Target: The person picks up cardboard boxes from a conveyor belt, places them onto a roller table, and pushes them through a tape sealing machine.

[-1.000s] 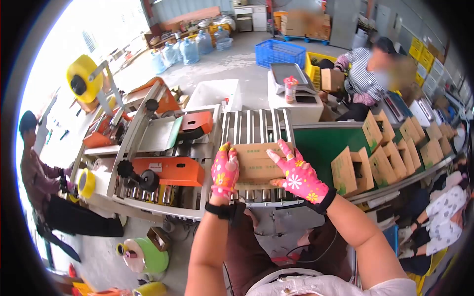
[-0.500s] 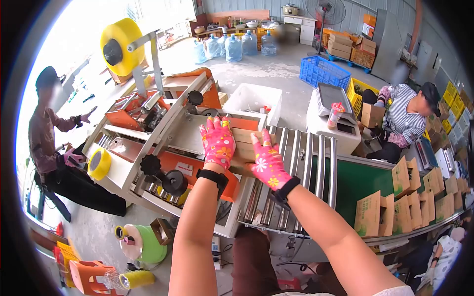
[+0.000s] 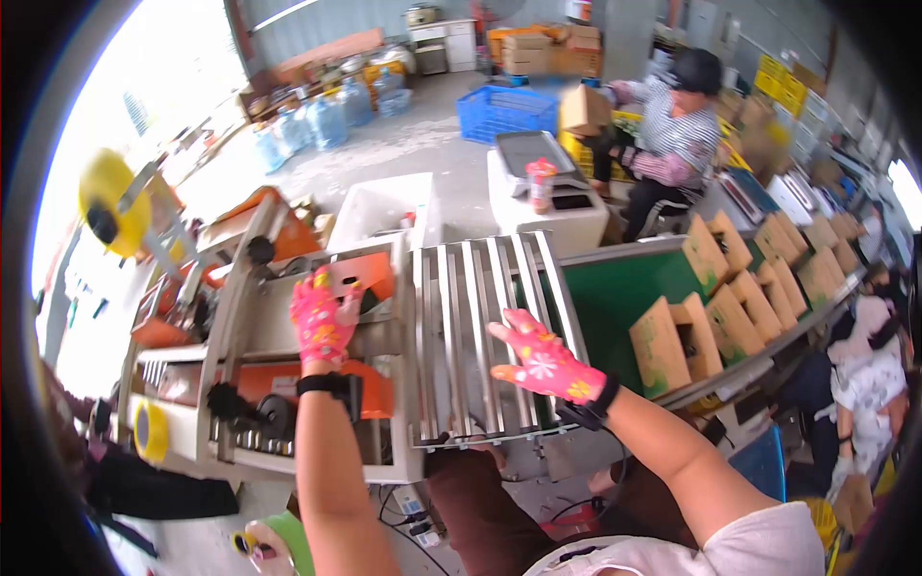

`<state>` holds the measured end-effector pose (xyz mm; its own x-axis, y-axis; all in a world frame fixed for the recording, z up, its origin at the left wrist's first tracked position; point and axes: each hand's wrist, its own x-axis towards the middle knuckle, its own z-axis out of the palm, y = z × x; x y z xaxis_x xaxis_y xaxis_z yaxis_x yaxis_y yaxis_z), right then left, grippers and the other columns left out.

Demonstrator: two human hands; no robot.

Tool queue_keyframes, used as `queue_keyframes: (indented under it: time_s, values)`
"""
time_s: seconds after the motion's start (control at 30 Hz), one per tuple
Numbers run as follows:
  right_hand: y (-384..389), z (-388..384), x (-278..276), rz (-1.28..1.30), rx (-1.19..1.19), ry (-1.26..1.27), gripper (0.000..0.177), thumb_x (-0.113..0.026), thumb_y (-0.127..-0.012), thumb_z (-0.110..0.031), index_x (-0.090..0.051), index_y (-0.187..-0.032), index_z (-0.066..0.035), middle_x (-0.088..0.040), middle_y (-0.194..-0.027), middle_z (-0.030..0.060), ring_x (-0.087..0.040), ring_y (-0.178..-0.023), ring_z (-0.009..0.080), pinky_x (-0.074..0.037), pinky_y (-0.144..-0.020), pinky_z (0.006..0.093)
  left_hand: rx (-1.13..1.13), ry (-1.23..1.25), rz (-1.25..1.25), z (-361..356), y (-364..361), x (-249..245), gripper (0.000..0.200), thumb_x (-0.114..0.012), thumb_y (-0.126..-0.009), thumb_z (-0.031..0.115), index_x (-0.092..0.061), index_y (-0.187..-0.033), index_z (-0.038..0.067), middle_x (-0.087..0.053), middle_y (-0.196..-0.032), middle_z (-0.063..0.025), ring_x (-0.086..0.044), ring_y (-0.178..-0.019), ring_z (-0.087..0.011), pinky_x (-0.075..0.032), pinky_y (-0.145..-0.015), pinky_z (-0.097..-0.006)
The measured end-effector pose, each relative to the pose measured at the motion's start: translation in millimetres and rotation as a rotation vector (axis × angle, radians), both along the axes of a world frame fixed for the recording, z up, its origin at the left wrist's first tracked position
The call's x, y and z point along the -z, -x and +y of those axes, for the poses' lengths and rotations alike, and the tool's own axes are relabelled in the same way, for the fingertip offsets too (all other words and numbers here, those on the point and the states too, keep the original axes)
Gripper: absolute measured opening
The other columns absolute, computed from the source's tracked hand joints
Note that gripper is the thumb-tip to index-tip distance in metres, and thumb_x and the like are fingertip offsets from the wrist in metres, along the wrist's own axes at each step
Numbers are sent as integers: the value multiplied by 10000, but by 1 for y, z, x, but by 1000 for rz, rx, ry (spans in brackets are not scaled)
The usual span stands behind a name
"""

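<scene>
My left hand [image 3: 326, 322], in a pink flowered glove, is over the bed of the box-sealing machine [image 3: 274, 317], fingers apart and holding nothing. To its right, my right hand [image 3: 545, 357], in a matching glove, hovers above the metal roller section [image 3: 485, 336] with spread fingers and nothing in them. Right of the rollers, the green conveyor belt [image 3: 615, 298] carries several open cardboard boxes, the nearest one [image 3: 663, 350] standing with its flaps up.
A yellow tape roll [image 3: 115, 202] hangs at the left. Behind the machine are a white bin [image 3: 384, 206], a blue crate [image 3: 504, 113] and a scale [image 3: 540, 161]. A seated co-worker [image 3: 672, 125] holds a cardboard box [image 3: 584, 110]. Another person is at lower right.
The view has turned right. The cardboard box between my hands is no longer seen there. My hands have moved apart, the right one over the rollers.
</scene>
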<state>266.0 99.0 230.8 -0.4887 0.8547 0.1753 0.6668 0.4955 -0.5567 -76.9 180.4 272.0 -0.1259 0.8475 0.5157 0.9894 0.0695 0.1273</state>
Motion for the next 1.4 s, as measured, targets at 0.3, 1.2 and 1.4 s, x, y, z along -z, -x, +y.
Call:
queue_keyframes:
  time_s: [0.3,1.2,1.4]
  values:
    - [-221,-102,32,-324,982,74,590,-720,-721,-379,-518,-1179,-65,-578,-1103,198,-584,-976,372,-477,-815,468,-50,81,255,-2,-43,3,675,-696,-745,317,-470,-1306,17,-515,-1303,-187,-453,-1225,-383,-337,-1044,-491]
    - [-212,-131,-18,38,290,-302,304,-645,-807,-237,-628,-1110,-213,-576,-1074,44,-578,-865,257,-512,-696,390,634,654,-1715,-47,-325,79,384,-459,-986,376,-536,-1179,52,-627,-1018,-38,-615,-880,-145,-506,-763,-281]
    - [-123,-76,-49,36,203,-551,169,-624,-798,-333,-565,-820,-176,-533,-814,22,-555,-741,234,-442,-568,373,735,635,-1698,-48,-164,100,405,-390,-1006,312,-470,-1319,69,-584,-1177,-66,-597,-1019,-181,-510,-849,-353]
